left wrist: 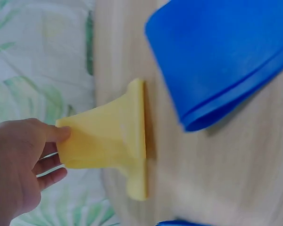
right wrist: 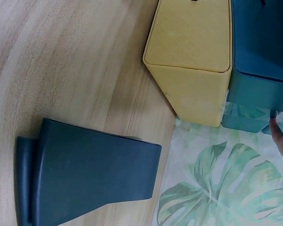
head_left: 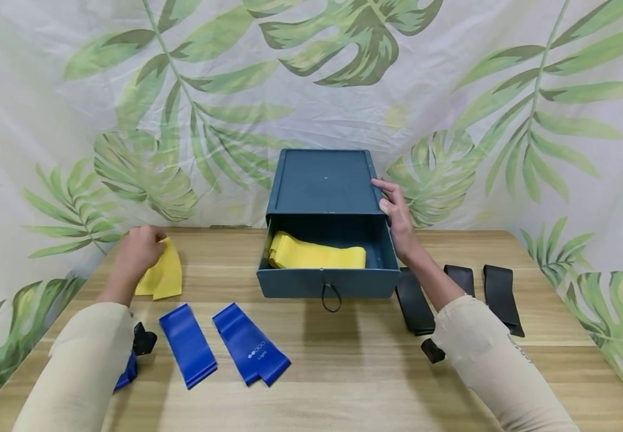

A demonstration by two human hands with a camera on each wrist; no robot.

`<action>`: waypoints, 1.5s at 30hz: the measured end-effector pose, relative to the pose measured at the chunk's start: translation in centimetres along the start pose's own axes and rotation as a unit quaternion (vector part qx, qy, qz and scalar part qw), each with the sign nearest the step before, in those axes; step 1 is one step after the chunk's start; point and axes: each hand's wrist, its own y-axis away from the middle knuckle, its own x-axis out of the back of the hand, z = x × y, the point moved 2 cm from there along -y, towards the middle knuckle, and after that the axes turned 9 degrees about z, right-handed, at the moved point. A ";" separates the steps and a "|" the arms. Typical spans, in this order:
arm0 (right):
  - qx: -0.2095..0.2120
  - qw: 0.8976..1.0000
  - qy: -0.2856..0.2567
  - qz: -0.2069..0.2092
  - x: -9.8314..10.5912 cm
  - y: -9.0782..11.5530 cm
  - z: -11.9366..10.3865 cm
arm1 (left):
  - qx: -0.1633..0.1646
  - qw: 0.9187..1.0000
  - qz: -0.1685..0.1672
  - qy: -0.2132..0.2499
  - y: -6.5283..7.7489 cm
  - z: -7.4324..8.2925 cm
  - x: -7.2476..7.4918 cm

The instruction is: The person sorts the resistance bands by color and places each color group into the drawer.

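Note:
My left hand [head_left: 140, 251] pinches a yellow resistance band [head_left: 167, 273] at the table's far left. In the left wrist view, thumb and fingers hold one end of this flat loop, and its other end stands at the tabletop. A dark teal drawer unit [head_left: 325, 180] is at the back centre with its drawer [head_left: 284, 284] pulled out. Inside the drawer lies another yellow resistance band [head_left: 317, 255], folded. My right hand [head_left: 400, 221] rests against the unit's right side, one finger at the top edge. In the right wrist view only its fingertips [right wrist: 276, 128] show.
Blue resistance bands [head_left: 188, 345] lie at front left, one marked "Light" [head_left: 252, 345], another partly behind my left sleeve. Three black resistance bands [head_left: 415, 306] lie on the right, beside my forearm. A yellow box [right wrist: 188, 52] stands under the teal unit. A leaf-patterned cloth [head_left: 225, 108] hangs behind.

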 end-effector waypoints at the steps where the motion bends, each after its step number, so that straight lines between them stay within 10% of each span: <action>1: 0.000 1.000 0.000 0.000 0.0 0.0 0.0 | 0.000 1.000 -0.003 0.003 0.0 0.1 0.3; 9: -0.002 1.000 -0.001 0.002 0.1 0.1 0.0 | -0.018 0.998 -0.052 0.019 -0.4 2.1 3.0; 19: -0.003 1.000 -0.002 0.002 0.2 0.1 0.2 | -0.063 0.995 -0.017 0.070 -0.7 5.6 4.9; 45: 0.012 1.000 -0.002 0.003 -0.1 0.2 0.1 | -0.051 0.985 -0.068 0.147 -0.4 12.7 7.9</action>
